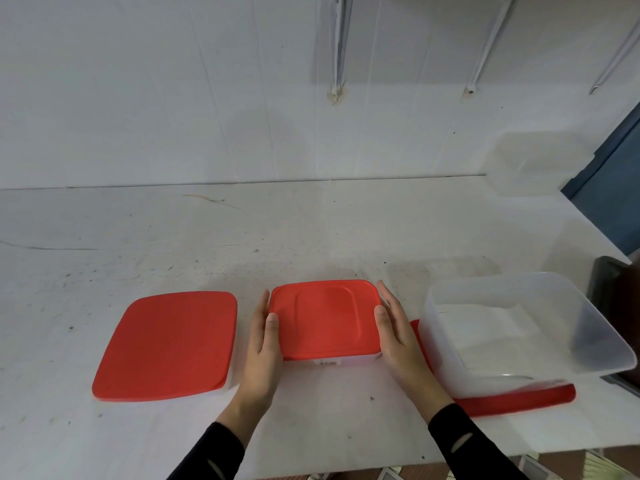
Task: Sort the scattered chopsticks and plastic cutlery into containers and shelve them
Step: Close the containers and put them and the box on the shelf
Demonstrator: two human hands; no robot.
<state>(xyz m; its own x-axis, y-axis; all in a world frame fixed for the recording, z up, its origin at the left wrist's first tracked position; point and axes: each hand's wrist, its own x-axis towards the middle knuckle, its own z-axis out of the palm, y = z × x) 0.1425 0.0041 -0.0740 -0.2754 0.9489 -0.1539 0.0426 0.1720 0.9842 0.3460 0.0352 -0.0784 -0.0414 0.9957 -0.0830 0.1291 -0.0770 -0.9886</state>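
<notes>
Red-lidded square container (166, 344) stands closed at the left of the white desk (311, 230), near the front edge; only a thin strip of its clear base shows under the lid.

Just right of it, the left hand (261, 355) lies against the left side of a smaller red-lidded container (323, 320) at centre. Its fingers (261, 313) are straight and pressed together, flat along the container's side, with the thumb tip resting on the lid's top edge. This centre container sits on the desk, lid on, and a small white label (329, 363) shows on the clear base at its near side.

The right hand (398, 341) mirrors the left on the opposite side: fingers (389, 299) straight and together along the wall, thumb on the lid. Both forearms wear black sleeves (464, 441).

Further right, an open translucent container (446, 344) stands on a loose red lid (519, 400), which juts out at its near and left sides. What it holds cannot be made out through the cloudy plastic.

At far right, a second uncovered clear container (530, 164) sits against the white wall (173, 98), well apart from the others. A dark object (609, 282) lies at the right edge, partly hidden. White shelf brackets (337, 46) are fixed to the wall above.
</notes>
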